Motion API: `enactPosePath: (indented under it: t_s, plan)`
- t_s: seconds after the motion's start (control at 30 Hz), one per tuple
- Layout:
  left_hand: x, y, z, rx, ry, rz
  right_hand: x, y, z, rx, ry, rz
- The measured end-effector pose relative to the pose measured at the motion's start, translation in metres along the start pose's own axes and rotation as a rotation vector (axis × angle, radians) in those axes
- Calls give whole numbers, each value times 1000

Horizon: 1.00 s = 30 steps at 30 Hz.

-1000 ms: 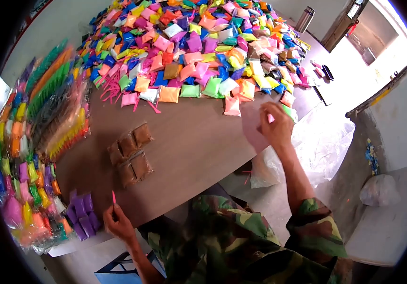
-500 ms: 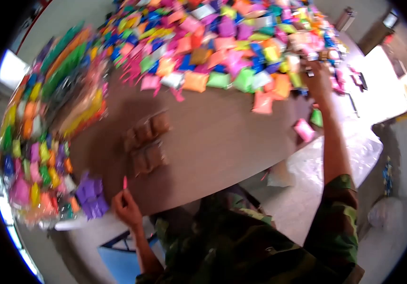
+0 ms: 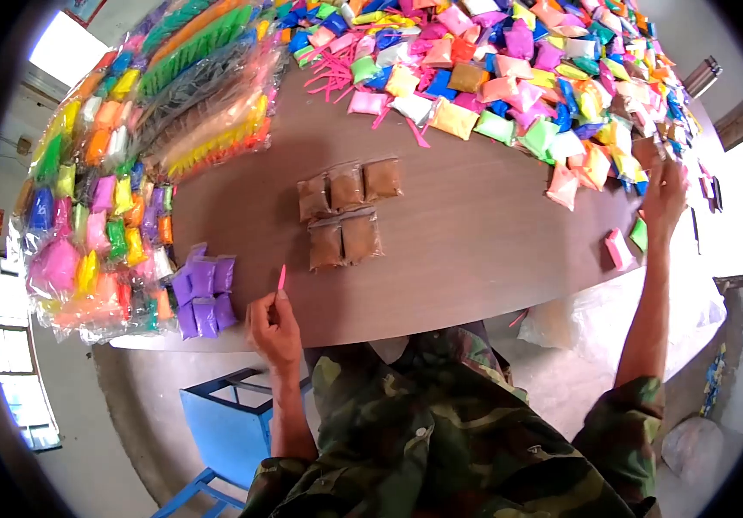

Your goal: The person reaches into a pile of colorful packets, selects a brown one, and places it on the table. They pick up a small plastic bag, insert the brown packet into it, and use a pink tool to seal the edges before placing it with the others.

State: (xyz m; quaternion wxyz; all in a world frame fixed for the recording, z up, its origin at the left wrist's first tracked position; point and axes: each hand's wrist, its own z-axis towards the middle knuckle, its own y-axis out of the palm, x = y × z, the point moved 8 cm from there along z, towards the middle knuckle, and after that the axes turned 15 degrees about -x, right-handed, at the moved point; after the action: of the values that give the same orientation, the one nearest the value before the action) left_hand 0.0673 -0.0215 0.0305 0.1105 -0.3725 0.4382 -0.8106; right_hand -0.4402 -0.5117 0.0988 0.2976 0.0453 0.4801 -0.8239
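My left hand (image 3: 275, 332) is closed in a pinch around a thin pink plastic stick (image 3: 281, 278), which points up over the table's near edge. My right hand (image 3: 665, 194) reaches to the right end of a heap of small coloured packets (image 3: 518, 86). Its fingers are closed at a brown packet (image 3: 647, 153) there, partly hidden by them. Several brown packets (image 3: 345, 186) lie in two rows on the table between my hands. Left of my left hand sits a cluster of purple packets (image 3: 205, 285).
Large clear bags of coloured packets (image 3: 207, 95) line the table's (image 3: 475, 250) left side. A pink packet (image 3: 618, 249) and a green packet (image 3: 639, 234) lie near the right edge. Clear plastic sheeting (image 3: 578, 319) hangs beside the table. A blue stool (image 3: 229, 423) stands below left.
The view has shifted, so the table's contents sit farther right and look sharper. My left hand still pinches the pink stick, and my right hand stays at the heap's right end.
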Motion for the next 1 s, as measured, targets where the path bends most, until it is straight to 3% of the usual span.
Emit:
enactPosePath:
  t_s: [0.03, 0.2, 0.43, 0.5, 0.63, 0.73, 0.8, 0.83, 0.9, 1.0]
  plan:
    - [-1, 1, 0, -3, 6, -23, 6, 16, -17, -208, 135, 416]
    - [-1, 0, 0, -14, 30, -49, -141, 48, -130, -547, 291, 1009]
    - [8, -11, 6, -123, -67, -92, -234, 71, -199, -739, 386, 1330]
    - [24, -19, 6, -117, 62, 205, -247, 75, -205, -805, 413, 1351]
    - [39, -30, -8, -16, 175, 196, -260, 80, -218, -897, 464, 1402]
    - [75, -21, -22, -106, 244, 40, -267, 89, -223, -978, 424, 1425]
    - [84, 14, -34, -434, 2, -514, -271, 89, -224, -977, 427, 1425]
    - [93, 21, -38, -437, -2, -509, -273, 89, -226, -981, 432, 1428]
    - [107, 50, -45, -565, -47, -859, -278, 90, -229, -956, 438, 1489]
    - [115, 79, -48, -650, -59, -994, -289, 92, -237, -992, 343, 1564]
